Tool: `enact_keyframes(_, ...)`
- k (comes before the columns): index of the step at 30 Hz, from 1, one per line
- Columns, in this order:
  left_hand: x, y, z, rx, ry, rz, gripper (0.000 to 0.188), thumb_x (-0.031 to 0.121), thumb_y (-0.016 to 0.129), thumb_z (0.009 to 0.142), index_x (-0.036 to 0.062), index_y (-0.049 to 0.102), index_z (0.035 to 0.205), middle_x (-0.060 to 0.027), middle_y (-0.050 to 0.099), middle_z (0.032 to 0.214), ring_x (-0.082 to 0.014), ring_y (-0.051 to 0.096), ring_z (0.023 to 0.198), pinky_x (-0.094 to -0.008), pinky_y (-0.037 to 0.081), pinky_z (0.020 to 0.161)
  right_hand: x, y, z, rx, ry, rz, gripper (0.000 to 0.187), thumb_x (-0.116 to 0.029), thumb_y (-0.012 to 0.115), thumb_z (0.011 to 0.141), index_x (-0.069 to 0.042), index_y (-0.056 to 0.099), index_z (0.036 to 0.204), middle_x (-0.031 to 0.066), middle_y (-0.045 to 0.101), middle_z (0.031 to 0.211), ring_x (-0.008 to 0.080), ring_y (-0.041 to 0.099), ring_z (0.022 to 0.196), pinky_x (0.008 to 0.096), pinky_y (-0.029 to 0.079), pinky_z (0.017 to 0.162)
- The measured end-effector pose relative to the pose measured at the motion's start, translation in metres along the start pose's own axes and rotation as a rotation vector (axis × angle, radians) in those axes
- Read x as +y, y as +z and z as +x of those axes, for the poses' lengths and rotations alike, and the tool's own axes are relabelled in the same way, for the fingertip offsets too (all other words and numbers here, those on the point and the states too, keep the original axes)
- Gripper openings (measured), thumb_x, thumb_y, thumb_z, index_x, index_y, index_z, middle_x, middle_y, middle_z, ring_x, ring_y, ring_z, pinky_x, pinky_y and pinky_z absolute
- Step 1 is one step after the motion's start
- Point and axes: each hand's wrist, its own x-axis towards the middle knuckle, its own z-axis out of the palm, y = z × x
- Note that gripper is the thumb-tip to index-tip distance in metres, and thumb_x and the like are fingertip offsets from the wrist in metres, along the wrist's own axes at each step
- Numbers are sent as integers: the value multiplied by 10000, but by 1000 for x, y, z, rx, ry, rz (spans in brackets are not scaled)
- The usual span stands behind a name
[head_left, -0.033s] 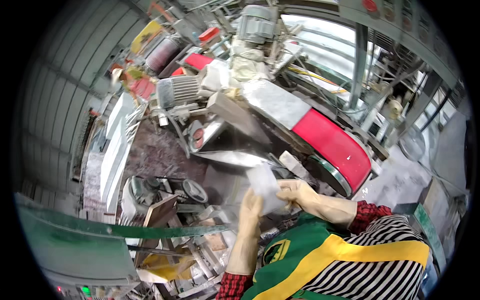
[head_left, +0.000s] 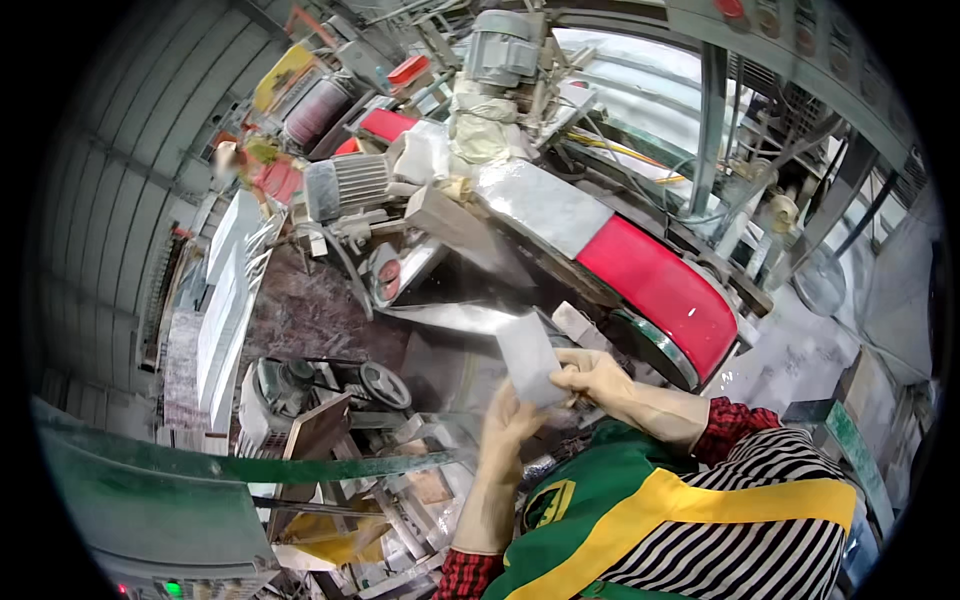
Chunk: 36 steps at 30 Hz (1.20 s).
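Gloved in pale cream, my right hand (head_left: 590,380) is closed on the right edge of a thin white rectangular tile (head_left: 528,362), thumb and fingers pinching it. The tile is tilted, its broad white face showing. Close by its lower left edge is my left hand (head_left: 512,420), in a matching glove; its fingers are blurred, and I cannot tell if they touch or grip the tile. Past the hands runs a long belt machine with a red cover (head_left: 660,290) and a pale metal section. A bright metal ledge (head_left: 450,318) lies just beyond the tile.
Grey motors (head_left: 345,187) and a wooden block (head_left: 460,230) sit on the machine. A handwheel (head_left: 385,385) stands at the left, above a green rail (head_left: 330,466). White slabs (head_left: 228,305) lean at the far left. A control panel (head_left: 800,60) hangs at upper right.
The left hand has dropped slightly and turned along the tile's lower left edge. The right hand keeps its pinch on the tile. The whole view has shifted a little.
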Motion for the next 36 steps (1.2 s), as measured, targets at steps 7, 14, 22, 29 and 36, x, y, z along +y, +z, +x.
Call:
enact_keyframes(7, -43, -44, -21, 19, -211, 18, 708, 6, 718, 909, 37, 378, 1529, -193, 486, 1497, -261, 543, 1301, -355, 491, 1058, -7, -96, 88, 631, -434, -138, 427, -54, 626, 875, -1, 574, 1296, 73, 698, 816, 131, 651, 662, 260, 535, 593)
enact_keyframes(14, -56, -89, -65, 377, -168, -55, 553, 89, 711, 953, 38, 474, 1449, -94, 674, 1244, -168, 673, 1074, -293, 554, 955, -9, -154, 139, 1017, -227, -495, 501, -66, 679, 829, 10, 507, 1293, 111, 698, 819, 163, 685, 693, 318, 553, 617)
enact_keyframes(22, -81, -111, -99, 481, -188, -207, 460, 153, 689, 984, 44, 518, 1396, -101, 664, 1241, -150, 677, 1000, -264, 601, 846, -29, -186, 135, 852, -20, -902, 600, -240, 709, 875, -26, 500, 1394, 146, 718, 942, 246, 718, 787, 386, 571, 711)
enact_keyframes(29, -113, -181, -162, 761, -50, -204, 357, 187, 673, 996, 75, 597, 1327, -92, 706, 1160, -143, 687, 895, -276, 611, 769, -13, -171, 127, 673, -439, 425, 270, -70, 572, 1006, -52, 564, 1275, -26, 525, 880, 129, 551, 793, 360, 519, 863)
enact_keyframes(36, -208, -320, -340, 1443, 215, 134, 429, 379, 671, 982, 119, 587, 1313, -110, 638, 1290, -215, 649, 1017, -364, 567, 806, 28, -49, 103, 264, -310, 14, 520, -118, 628, 1004, 25, 440, 1467, 177, 677, 1197, 170, 679, 924, 290, 568, 819)
